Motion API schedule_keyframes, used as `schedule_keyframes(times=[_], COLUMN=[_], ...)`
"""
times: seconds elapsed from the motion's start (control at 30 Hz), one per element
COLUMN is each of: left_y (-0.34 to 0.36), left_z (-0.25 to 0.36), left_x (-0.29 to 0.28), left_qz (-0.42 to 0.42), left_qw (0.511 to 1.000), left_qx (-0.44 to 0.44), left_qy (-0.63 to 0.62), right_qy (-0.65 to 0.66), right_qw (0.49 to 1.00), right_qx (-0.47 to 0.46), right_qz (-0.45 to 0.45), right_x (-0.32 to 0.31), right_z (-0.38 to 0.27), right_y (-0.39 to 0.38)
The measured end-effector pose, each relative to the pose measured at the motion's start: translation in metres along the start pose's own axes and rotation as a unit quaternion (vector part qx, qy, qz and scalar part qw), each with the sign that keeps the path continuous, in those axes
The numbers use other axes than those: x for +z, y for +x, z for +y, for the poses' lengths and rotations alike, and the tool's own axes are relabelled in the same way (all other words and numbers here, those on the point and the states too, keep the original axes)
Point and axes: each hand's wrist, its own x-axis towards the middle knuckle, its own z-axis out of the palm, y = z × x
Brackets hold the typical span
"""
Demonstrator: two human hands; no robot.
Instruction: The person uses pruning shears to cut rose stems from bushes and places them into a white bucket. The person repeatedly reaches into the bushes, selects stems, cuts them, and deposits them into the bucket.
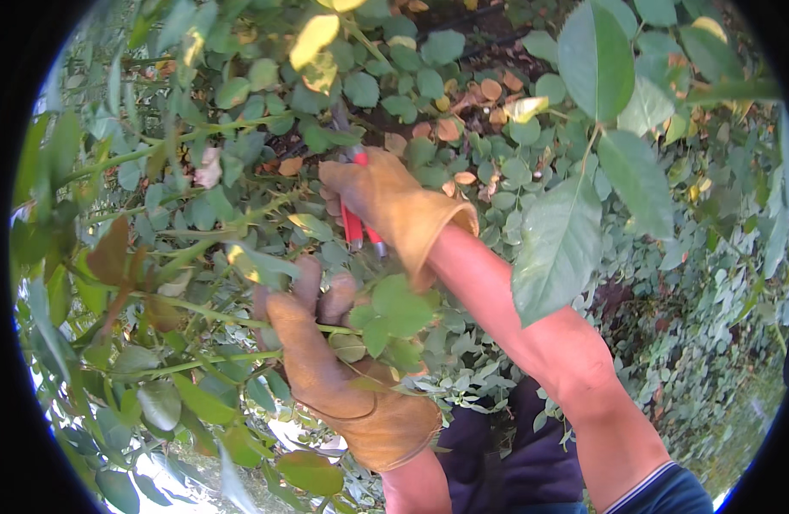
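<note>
Both my hands wear tan leather work gloves. My right hand (364, 184) is closed around pruning shears with red handles (352, 224). Their blades point up and away into the leaves and are partly hidden by foliage. Lower and to the left, my left hand (339, 368) has its thumb and fingers bent around a thin green rose stem (232, 319). That stem passes between thumb and fingers, with a cluster of green leaves (394, 315) at its right end. Leaves cover part of the left fingers.
Thick rose foliage surrounds both hands, with several green canes (189, 137) crossing on the left. A large leafy sprig (596, 163) hangs close in front at the right, over my right forearm. Dry brown leaves (450, 128) lie on the ground beyond. My dark trousers (514, 454) show below.
</note>
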Motion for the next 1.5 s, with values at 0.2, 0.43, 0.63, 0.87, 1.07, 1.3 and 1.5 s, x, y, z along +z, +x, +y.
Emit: schedule_keyframes(times=[0.2,0.43,0.63,0.87,1.07,1.3,1.5], left_y=[0.011,0.012,0.006,0.003,0.005,0.007,-0.001], left_z=[0.004,0.012,0.012,0.003,0.006,0.012,0.015], left_x=[0.012,0.019,0.022,0.014,0.012,0.013,0.012], left_qz=[0.082,0.092,0.137,0.062,0.079,0.074,0.049], left_qw=[0.985,0.985,0.980,0.998,0.990,0.996,0.995], left_qx=[-0.061,-0.092,-0.084,-0.002,-0.063,-0.050,-0.050], left_qy=[-0.140,-0.117,-0.119,0.005,-0.102,-0.019,-0.069], right_qy=[-0.248,-0.337,-0.360,0.123,0.262,0.292,0.294], right_qw=[0.960,0.912,0.871,0.990,0.961,0.951,0.950], right_qx=[-0.078,-0.191,-0.316,0.070,0.069,0.070,0.048], right_qz=[0.099,0.133,0.110,0.007,-0.061,-0.077,-0.094], right_x=[0.021,0.020,0.011,0.003,-0.003,-0.006,-0.012], right_z=[-0.021,0.009,0.016,-0.013,0.009,0.014,0.022], right_y=[-0.027,-0.005,-0.009,0.007,0.053,0.088,0.073])
